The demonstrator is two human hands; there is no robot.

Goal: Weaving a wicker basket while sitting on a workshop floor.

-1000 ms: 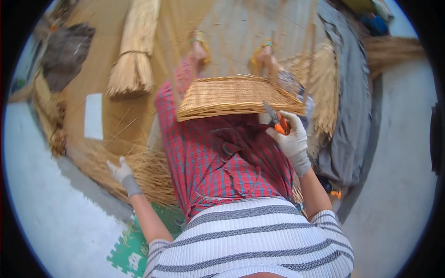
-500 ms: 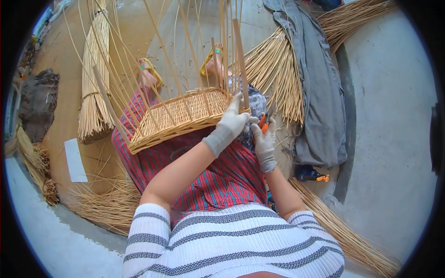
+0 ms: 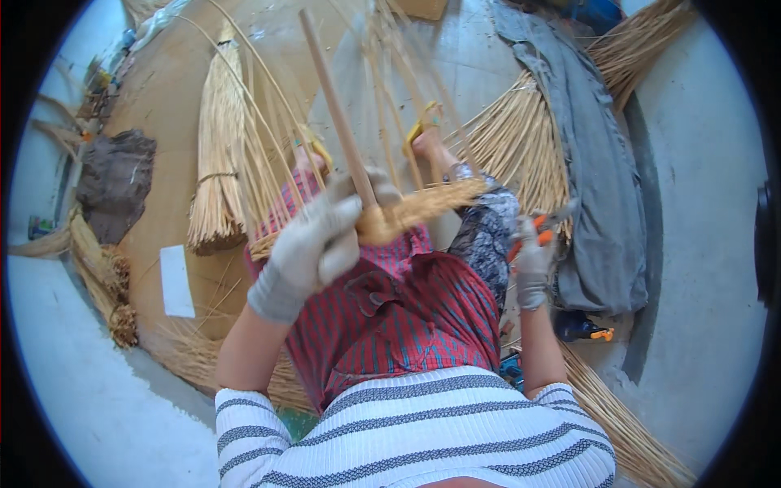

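Observation:
A partly woven wicker basket (image 3: 431,205) tilts above my lap, blurred by motion, with long upright canes and a thick wooden post (image 3: 338,110) rising from it. My left hand (image 3: 313,248), in a pale work glove, grips the basket at the corner near the foot of that post. Part of the woven base is hidden behind the hand. Off to the right, away from the basket, my gloved right hand (image 3: 533,264) is closed round orange-handled pruning shears (image 3: 555,218), whose grey head points up and right.
A tied bundle of canes (image 3: 218,154) lies at the left, beside a white strip (image 3: 176,281). More loose canes (image 3: 521,138) fan out at the right, next to a grey cloth (image 3: 598,179). A dark object with an orange tip (image 3: 582,327) sits near my right forearm.
My left hand has moved left, turning and tilting the basket with it. My right hand has drawn away rightward from the basket's edge, carrying the shears. The view has shifted slightly.

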